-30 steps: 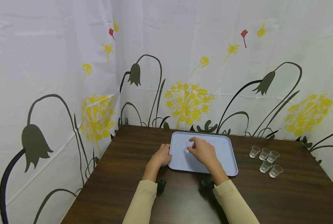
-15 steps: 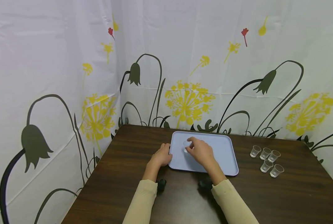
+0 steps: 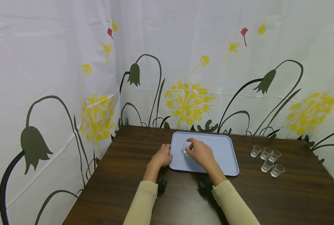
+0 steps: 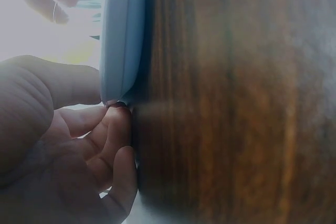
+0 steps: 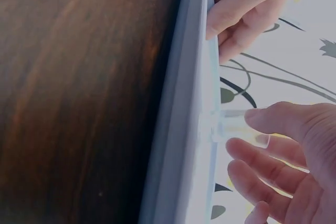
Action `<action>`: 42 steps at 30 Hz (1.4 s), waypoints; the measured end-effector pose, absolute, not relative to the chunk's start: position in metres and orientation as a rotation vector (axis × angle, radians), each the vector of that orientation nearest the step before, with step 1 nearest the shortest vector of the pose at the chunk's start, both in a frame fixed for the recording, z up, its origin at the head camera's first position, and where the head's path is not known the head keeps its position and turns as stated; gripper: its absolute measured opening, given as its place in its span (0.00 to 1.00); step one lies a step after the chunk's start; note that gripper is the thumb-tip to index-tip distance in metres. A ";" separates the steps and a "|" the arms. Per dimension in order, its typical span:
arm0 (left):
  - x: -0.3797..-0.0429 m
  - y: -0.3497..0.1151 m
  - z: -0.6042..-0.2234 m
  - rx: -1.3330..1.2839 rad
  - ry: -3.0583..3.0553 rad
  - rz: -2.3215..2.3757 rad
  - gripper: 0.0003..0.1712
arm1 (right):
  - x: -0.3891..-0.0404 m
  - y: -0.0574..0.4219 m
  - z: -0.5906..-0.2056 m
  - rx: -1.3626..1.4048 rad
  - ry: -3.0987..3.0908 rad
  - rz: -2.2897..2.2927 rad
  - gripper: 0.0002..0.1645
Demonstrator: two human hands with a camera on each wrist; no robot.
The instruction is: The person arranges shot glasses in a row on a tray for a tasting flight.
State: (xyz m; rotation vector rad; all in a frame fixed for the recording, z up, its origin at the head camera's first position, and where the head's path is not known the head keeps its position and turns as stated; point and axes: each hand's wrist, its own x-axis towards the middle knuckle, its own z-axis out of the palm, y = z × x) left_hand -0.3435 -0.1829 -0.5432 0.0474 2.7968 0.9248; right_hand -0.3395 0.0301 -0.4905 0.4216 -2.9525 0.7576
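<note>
A pale blue tray [image 3: 218, 151] lies on the dark wooden table. At its left edge my left hand [image 3: 162, 155] grips the rim; the left wrist view shows the thumb [image 4: 79, 83] against the tray's side and the other fingers curled near its corner. Over the tray's left half, my right hand [image 3: 202, 153] pinches a small clear plastic cup [image 3: 186, 144] between thumb and fingers. In the right wrist view the cup [image 5: 231, 124] stands upright with its base at the tray surface, and the thumb [image 5: 265, 119] is on its upper wall.
Several matching clear cups [image 3: 266, 166] stand in a loose cluster on the table to the right of the tray. A white curtain [image 3: 184, 47] with printed flowers hangs right behind the table's back edge [image 3: 268, 140].
My right hand has shifted slightly left across the tray with the cup in its fingers. The left hand stays on the tray's left rim, and the cups at the right have not moved.
</note>
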 end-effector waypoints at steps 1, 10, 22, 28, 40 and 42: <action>-0.344 -0.183 -0.543 0.048 2.795 0.922 0.33 | -0.339 0.031 -0.490 0.425 -2.951 0.756 0.27; -0.345 -0.183 -0.544 0.057 2.800 0.906 0.32 | -0.327 0.052 -0.484 0.386 -2.932 0.684 0.27; -0.343 -0.189 -0.540 0.076 2.814 0.885 0.33 | -0.310 0.099 -0.464 0.309 -2.961 0.598 0.22; -0.342 -0.185 -0.539 0.078 2.787 0.908 0.34 | -0.302 0.147 -0.453 0.192 -3.075 0.623 0.26; -0.348 -0.186 -0.544 0.063 2.760 0.919 0.34 | -0.287 0.224 -0.436 0.148 -3.184 0.640 0.33; -0.347 -0.185 -0.544 0.065 2.751 0.929 0.34 | -0.284 0.232 -0.434 0.158 -3.216 0.640 0.35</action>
